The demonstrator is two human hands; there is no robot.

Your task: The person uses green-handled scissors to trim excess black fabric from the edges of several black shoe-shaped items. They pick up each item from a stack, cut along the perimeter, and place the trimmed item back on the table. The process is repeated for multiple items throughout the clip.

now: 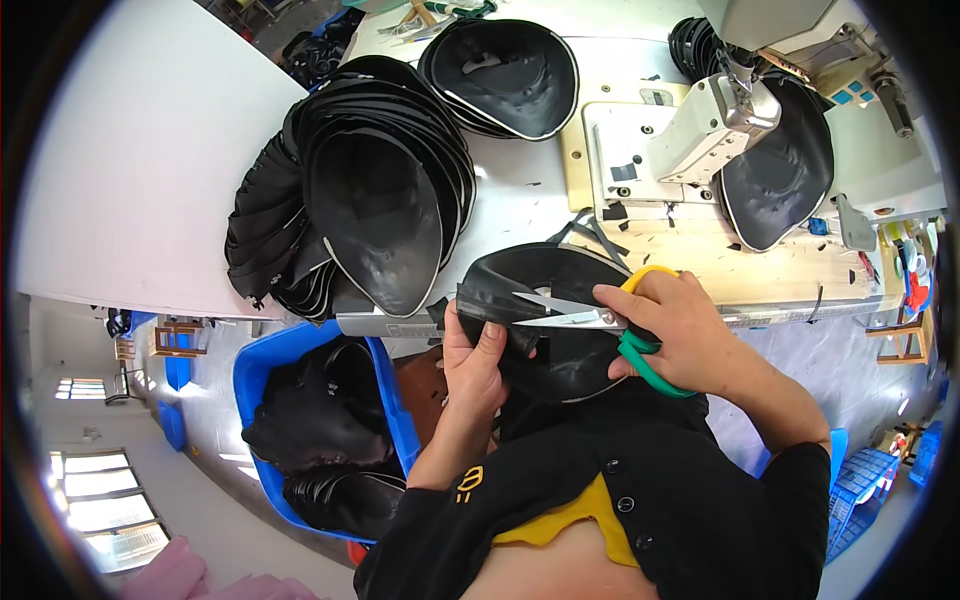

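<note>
My left hand pinches the left edge of a black, bowl-shaped leather-like piece, thumb on top, at the table's front edge. My right hand grips a pair of scissors with one yellow and one green handle. Their blades are parted and point left over the piece, close to my left fingers. Whether the blades touch the material I cannot tell. Beside the piece, thin black strips lie on the table. The far underside of the piece is hidden.
A big stack of black moulded pieces stands left on the table, a smaller stack behind it. A sewing machine is at right, with another black piece beside it. Below left, a blue bin holds more pieces.
</note>
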